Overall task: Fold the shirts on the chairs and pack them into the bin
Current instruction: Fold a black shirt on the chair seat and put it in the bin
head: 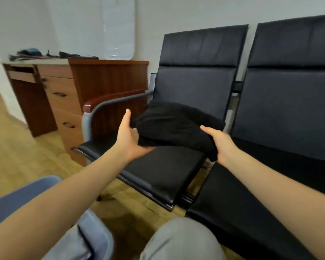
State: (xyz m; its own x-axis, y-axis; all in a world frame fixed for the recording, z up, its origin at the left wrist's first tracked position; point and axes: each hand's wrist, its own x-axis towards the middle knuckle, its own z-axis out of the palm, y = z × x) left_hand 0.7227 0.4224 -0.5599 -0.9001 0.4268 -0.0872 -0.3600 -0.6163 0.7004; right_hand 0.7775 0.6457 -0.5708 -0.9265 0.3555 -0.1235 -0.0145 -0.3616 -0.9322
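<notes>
Both hands grip a folded black shirt [178,126] just above the seat of the left black chair [169,169], the left hand [131,141] cupped under its near left corner and the right hand [221,145] closed on its right edge.

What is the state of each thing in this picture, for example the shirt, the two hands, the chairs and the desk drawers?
Black shirt: folded into a bundle, held at both sides over the seat.
Left hand: gripping the shirt's left edge, thumb up.
Right hand: gripping the shirt's right edge.
Left chair: seat bare in front of the shirt.
Right chair: nothing on it.
Top desk drawer: pulled partly out.
Lower desk drawers: closed.
</notes>
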